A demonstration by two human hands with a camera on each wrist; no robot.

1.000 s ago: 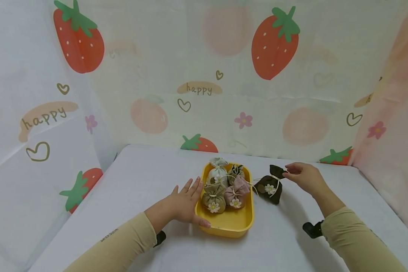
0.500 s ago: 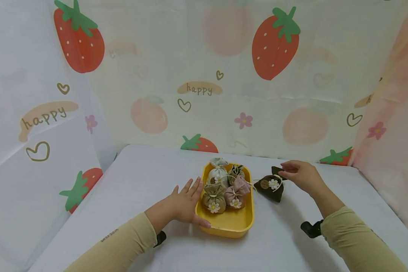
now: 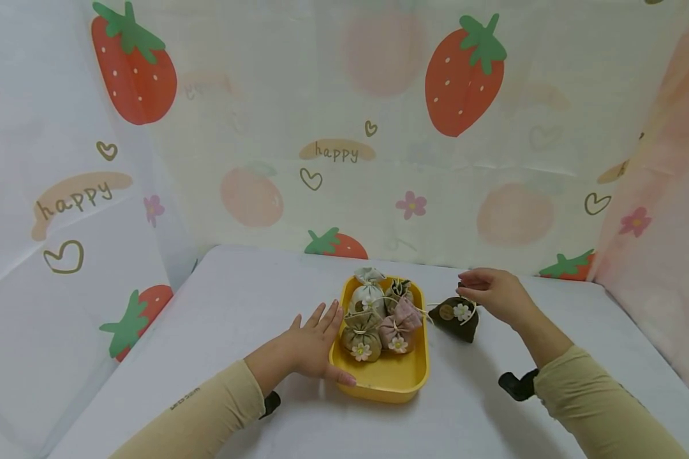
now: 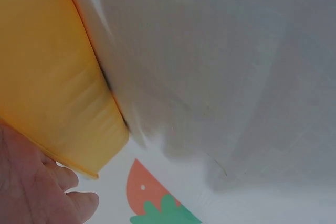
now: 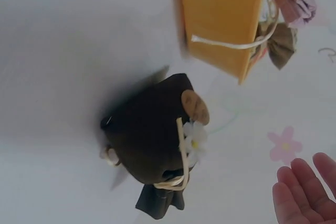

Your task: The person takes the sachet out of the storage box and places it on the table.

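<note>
A dark brown drawstring sachet (image 3: 455, 320) with a white flower and a round brown tag lies on the table, right of the yellow bin (image 3: 385, 385). Just above its tied neck hovers my right hand (image 3: 496, 296), overlapping it in the head view. The right wrist view shows the right fingers (image 5: 302, 190) extended, apart from the sachet (image 5: 149, 129). My left hand (image 3: 309, 347) lies with spread, straight fingers along the bin's left rim. In the left wrist view, the left fingers (image 4: 31, 187) rest at the edge of the bin wall (image 4: 63, 72).
Inside the bin are a white sachet (image 3: 367, 294), an olive one (image 3: 360, 335), a pink one (image 3: 398, 325) and a dark-patterned one (image 3: 400, 290). A pale cord hangs over the bin's right side. A strawberry-print curtain (image 3: 333, 95) stands behind the white table (image 3: 264, 280).
The right fingers have let go of the dark sachet's neck, and the sachet has turned slightly and settled. The right hand has shifted left over it. The left hand stays put.
</note>
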